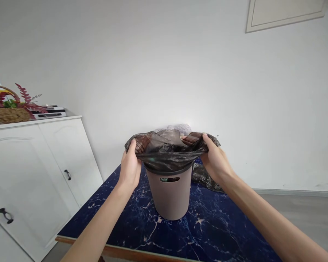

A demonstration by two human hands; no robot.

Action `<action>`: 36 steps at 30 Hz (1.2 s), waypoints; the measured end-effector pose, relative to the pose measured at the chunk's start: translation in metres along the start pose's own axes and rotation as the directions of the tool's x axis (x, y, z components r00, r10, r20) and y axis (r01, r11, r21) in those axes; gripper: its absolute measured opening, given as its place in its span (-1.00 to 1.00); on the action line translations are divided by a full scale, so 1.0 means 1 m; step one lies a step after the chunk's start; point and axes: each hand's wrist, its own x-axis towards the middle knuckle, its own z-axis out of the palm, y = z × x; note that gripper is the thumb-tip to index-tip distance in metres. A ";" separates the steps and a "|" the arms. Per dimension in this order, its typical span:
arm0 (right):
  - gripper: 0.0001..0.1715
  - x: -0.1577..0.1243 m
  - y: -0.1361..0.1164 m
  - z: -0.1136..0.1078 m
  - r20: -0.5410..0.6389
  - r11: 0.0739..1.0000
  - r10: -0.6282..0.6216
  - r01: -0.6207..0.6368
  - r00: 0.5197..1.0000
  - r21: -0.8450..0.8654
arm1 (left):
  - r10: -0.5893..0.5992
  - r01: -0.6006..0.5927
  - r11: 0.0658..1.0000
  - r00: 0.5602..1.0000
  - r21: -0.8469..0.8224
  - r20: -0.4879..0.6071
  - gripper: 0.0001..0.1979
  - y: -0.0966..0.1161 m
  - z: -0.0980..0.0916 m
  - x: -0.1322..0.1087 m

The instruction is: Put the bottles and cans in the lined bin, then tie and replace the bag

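A small grey-pink waste bin (171,196) with a slot handle stands on a dark blue marbled table (213,233). A dark translucent bin bag (166,149) is draped over its rim and stretched wide. My left hand (129,169) grips the bag's left edge, fingers closed on the plastic. On the other side, my right hand (214,160) pinches the bag's right edge, thumb on top. Both hands hold the bag's mouth open above the bin.
Another crumpled dark bag (205,178) lies on the table behind the bin at the right. A white cabinet (35,174) stands at the left, with a wicker flower basket (9,109) on top. A white wall is behind; grey floor (303,214) lies to the right.
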 end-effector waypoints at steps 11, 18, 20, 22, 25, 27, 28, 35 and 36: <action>-0.67 -0.007 -0.037 0.004 0.034 0.837 0.007 -0.025 0.999 0.547 | 0.132 -0.133 0.964 0.991 -0.231 -0.020 -0.80 0.027 -0.001 -0.021; -0.73 -0.029 -0.041 -0.009 -0.032 0.766 0.057 -0.023 0.998 0.642 | 0.204 -0.203 0.979 0.977 0.029 -0.062 -0.83 0.026 -0.025 -0.042; -0.74 -0.038 -0.038 -0.014 -0.052 0.768 0.054 -0.008 0.997 0.640 | 0.221 -0.217 0.975 0.971 0.053 -0.094 -0.81 0.024 -0.034 -0.046; -0.75 -0.047 -0.033 -0.020 -0.077 0.768 0.057 0.006 0.995 0.640 | 0.226 -0.224 0.974 0.964 0.035 -0.140 -0.80 0.020 -0.045 -0.047; -0.77 -0.057 -0.024 -0.031 -0.122 0.750 0.072 0.027 0.990 0.661 | 0.232 -0.237 0.972 0.946 0.005 -0.227 -0.81 0.007 -0.065 -0.045; -0.79 -0.064 -0.016 -0.039 -0.154 0.748 0.090 0.035 0.984 0.662 | 0.181 -0.195 0.981 0.932 -0.013 -0.314 -0.84 -0.008 -0.076 -0.045; -0.81 -0.067 -0.011 -0.042 -0.176 0.760 0.100 0.040 0.979 0.649 | 0.124 -0.147 0.988 0.923 -0.037 -0.364 -0.85 -0.017 -0.080 -0.046; -0.31 -0.110 0.059 -0.040 -0.170 0.898 0.203 -0.114 0.964 0.424 | -0.165 0.166 0.985 0.986 0.040 -0.032 -0.27 -0.084 -0.078 -0.085; -0.28 -0.116 0.071 -0.037 -0.115 0.916 0.213 -0.157 0.970 0.370 | -0.156 0.152 0.984 0.987 0.097 0.033 -0.18 -0.089 -0.077 -0.089</action>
